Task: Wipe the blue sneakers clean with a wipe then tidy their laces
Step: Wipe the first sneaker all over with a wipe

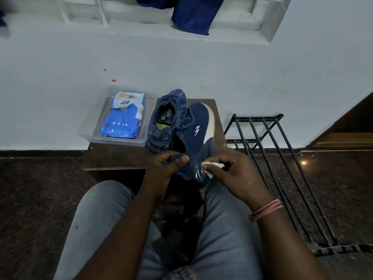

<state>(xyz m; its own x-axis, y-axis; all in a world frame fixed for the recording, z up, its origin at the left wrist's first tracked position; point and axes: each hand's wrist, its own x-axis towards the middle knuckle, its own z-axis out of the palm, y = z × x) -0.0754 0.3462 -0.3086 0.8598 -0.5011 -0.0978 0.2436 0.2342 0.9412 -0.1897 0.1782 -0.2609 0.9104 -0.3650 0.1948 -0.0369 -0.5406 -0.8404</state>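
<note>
Two blue sneakers are in view. One sneaker stands on the small dark wooden table, its opening facing up and its laces loose. The other sneaker is tilted on its side, white sole to the right. My left hand grips its heel collar, thumb on top. My right hand pinches a crumpled white wipe against the heel side of that sneaker.
A clear plastic tray on the table's left holds a blue pack of wipes. A black metal rack lies on the dark floor to the right. A white wall stands behind; my knees in grey jeans are below.
</note>
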